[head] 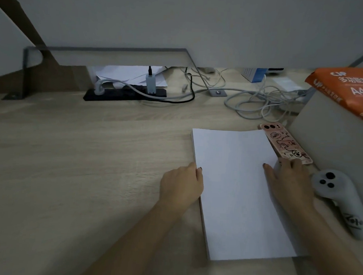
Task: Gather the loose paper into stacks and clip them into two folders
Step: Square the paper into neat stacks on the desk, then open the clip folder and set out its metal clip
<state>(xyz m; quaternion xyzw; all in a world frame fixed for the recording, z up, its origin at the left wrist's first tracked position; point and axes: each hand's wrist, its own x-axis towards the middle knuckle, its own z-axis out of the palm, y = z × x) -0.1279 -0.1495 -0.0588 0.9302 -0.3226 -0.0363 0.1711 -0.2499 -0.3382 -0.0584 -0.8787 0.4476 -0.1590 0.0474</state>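
Paper stack [238,190] on counter [72,164] — phone [283,144] at its right edge, controller [339,196] further right, power strip [124,93] behind.

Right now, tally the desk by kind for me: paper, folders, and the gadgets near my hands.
White paper stack, front: 1
Loose paper heap, back: 1
Orange A4 pack: 1
Folders: 0 in view
Phone: 1
Controller: 1
Total: 5

One paper stack [236,192], one phone [285,145], one controller [337,194], one power strip [124,93], one paper ream [347,87], two hands [181,184] [291,182].
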